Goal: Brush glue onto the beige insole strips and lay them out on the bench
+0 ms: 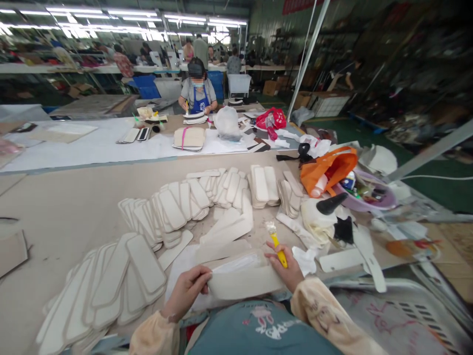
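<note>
My left hand [186,291] grips the left end of a long white padded strip [246,283] held across my lap edge of the table. My right hand [286,268] steadies the strip's right end and also holds a small yellow-handled brush [276,242], bristles pointing up and away. Both hands are closed. Rows of similar white rounded strips [121,281] lie overlapped on the table to my left and ahead [185,204].
An orange bag [330,167], a purple basin [369,199] of odds and ends and white scraps crowd the right of the table [66,212]. A white plastic crate [406,315] sits at lower right. A person in a blue apron [198,93] works at the far table.
</note>
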A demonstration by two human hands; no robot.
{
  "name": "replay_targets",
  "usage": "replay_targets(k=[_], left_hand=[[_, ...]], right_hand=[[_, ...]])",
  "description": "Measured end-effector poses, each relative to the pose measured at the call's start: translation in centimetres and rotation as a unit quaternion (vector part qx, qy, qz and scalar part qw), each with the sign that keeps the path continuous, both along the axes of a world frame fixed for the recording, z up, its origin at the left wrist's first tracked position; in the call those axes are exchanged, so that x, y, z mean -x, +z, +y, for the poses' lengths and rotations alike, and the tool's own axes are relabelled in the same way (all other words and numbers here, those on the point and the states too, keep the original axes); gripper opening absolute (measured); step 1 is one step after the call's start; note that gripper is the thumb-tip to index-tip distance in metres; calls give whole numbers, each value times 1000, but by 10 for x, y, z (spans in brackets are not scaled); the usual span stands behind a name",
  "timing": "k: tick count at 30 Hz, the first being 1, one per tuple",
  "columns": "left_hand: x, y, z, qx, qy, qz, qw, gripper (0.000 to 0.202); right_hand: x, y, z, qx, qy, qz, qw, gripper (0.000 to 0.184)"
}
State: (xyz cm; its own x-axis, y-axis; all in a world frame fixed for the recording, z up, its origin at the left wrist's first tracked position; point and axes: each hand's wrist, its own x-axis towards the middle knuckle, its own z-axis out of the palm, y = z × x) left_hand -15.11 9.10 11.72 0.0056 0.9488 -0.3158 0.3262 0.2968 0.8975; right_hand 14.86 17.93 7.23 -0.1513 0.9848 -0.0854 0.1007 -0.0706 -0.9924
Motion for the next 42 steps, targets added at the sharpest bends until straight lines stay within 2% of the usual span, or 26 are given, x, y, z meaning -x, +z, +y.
replay_targets(k=[3, 7, 10, 12, 18, 23, 31, 42], left_hand=[[-4, -19, -18, 64, 53, -43, 996, 28], [-12, -48, -39, 128, 123, -82, 981, 23], [-14, -68, -43, 149, 187, -25, 971, 18], [-13, -77, -40, 151, 214, 21, 965, 18], [-5, -83, -22, 129, 228, 127, 957, 22], [-5, -91, -16, 133, 210, 184, 951, 26], [-4, -101, -13, 147, 177, 224, 947, 29], [-5, -101, -15, 157, 158, 264, 938, 32]], right_hand=[[-1, -6, -19, 4, -20, -12, 1000, 36], [-6, -19, -31, 21, -6, -57, 998, 42], [-1, -31, -24, 7, -27, -92, 995, 39], [6, -38, -14, -24, -31, -125, 991, 37], [20, -60, 14, -113, 40, -281, 952, 26], [23, -72, 16, -160, 34, -322, 933, 21], [22, -81, 17, -157, 35, -344, 925, 24], [22, -91, 21, -155, 60, -341, 925, 19]])
